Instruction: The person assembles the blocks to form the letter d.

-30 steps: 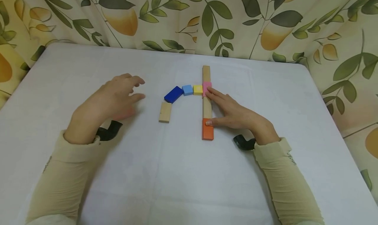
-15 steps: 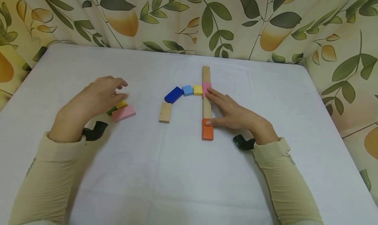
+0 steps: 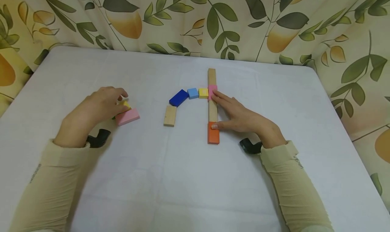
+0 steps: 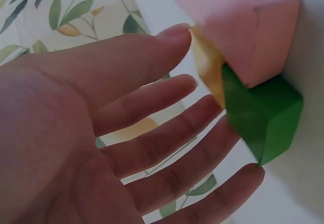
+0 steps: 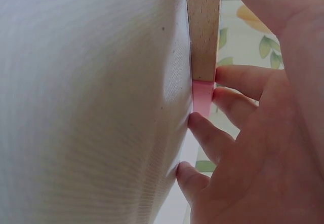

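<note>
At the table's left, my left hand [image 3: 94, 107] reaches over a small cluster of blocks. Its thumb tip and loosely extended fingers are right at a yellow block [image 4: 206, 64] and a green block [image 4: 268, 115]. Beside them lies a larger pink block [image 3: 128, 117]. My right hand [image 3: 243, 118] rests along a straight column of blocks, fingertips on a small pink block [image 3: 211, 92] and thumb on an orange block [image 3: 213, 135]. Plain wooden blocks [image 3: 213, 112] fill the rest of that column.
A curved branch leads left from the column: a small yellow block [image 3: 203, 93], a light blue block [image 3: 192, 93], a dark blue block [image 3: 178, 98] and a plain wooden block [image 3: 170, 116]. A white cloth covers the table [image 3: 182, 178]; a leaf-patterned curtain [image 3: 182, 19] hangs behind.
My left hand has moved left, away from the branch, then lowered to the yellow and green blocks beside the larger pink one. My right hand has stayed on the column.
</note>
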Motion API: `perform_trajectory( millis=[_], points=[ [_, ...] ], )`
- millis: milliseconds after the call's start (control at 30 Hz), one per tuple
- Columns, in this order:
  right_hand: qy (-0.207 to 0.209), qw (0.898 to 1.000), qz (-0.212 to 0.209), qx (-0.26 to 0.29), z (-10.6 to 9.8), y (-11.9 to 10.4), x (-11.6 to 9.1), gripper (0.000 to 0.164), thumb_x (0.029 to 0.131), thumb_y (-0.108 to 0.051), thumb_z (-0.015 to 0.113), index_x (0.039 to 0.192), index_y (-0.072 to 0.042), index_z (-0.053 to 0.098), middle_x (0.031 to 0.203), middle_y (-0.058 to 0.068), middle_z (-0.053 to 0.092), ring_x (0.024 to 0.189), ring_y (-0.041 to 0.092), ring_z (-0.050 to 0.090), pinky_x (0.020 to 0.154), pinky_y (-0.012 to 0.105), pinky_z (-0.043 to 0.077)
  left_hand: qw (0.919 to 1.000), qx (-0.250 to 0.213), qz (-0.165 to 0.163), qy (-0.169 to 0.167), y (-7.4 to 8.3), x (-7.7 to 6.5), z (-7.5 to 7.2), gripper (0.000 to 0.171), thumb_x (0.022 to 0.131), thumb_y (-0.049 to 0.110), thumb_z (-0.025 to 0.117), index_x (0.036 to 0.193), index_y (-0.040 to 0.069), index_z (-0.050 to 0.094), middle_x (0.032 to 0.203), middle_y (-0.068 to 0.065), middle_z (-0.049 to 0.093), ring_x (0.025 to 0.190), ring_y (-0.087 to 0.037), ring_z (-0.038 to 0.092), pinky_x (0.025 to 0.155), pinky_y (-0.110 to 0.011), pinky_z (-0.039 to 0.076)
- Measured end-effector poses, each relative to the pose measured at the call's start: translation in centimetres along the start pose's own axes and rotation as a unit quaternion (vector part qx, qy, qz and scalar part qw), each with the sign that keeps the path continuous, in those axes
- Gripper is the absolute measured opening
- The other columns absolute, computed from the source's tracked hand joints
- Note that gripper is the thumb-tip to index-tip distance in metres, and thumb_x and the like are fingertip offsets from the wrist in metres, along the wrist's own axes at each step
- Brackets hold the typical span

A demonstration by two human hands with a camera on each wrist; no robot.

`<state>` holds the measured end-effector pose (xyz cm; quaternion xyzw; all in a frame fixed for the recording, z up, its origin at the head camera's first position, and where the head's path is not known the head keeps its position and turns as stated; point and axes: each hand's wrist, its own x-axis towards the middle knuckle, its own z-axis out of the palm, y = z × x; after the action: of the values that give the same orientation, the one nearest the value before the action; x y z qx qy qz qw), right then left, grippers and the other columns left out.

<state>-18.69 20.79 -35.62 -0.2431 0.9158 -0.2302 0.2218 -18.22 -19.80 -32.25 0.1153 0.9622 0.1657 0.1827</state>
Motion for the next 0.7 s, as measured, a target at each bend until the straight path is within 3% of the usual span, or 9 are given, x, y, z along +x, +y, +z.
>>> perform_trajectory(
  millis=[267,533,700],
  points=[
    [-0.001,1.000,0.002,-0.005,0.00,-0.02,0.17,0.100,0.086,-0.043,0.075,0.160,-0.018,0.012,0.169,-0.001,0.000,0.156,0.028,0.002,0.125,0.053,-0.001,0.9999,0.000,-0.012,0.010,0.29,0.30,0.45,0.040,0.094,0.016,0.061,0.130,0.000,0.055,0.121,-0.024,0.062,0.105,-0.039,0.059,0.081,-0.055,0.048],
    [-0.001,1.000,0.003,-0.003,-0.03,0.04,0.10,0.101,0.086,-0.043,0.075,0.160,-0.017,0.012,0.169,-0.002,0.000,0.156,0.028,0.002,0.125,0.053,-0.001,0.9990,0.016,0.007,0.042,0.69,0.35,0.77,0.039,0.093,0.015,0.062,0.128,-0.001,0.058,0.112,-0.022,0.066,0.100,-0.038,0.060,0.083,-0.055,0.049],
    [0.000,1.000,0.000,-0.004,-0.05,-0.08,0.01,0.100,0.086,-0.042,0.075,0.160,-0.017,0.012,0.169,-0.001,0.001,0.156,0.028,0.002,0.125,0.054,-0.001,0.9993,0.009,0.003,0.037,0.55,0.33,0.86,0.041,0.092,0.010,0.062,0.130,-0.002,0.056,0.115,-0.024,0.064,0.100,-0.039,0.059,0.083,-0.055,0.050]
  ],
)
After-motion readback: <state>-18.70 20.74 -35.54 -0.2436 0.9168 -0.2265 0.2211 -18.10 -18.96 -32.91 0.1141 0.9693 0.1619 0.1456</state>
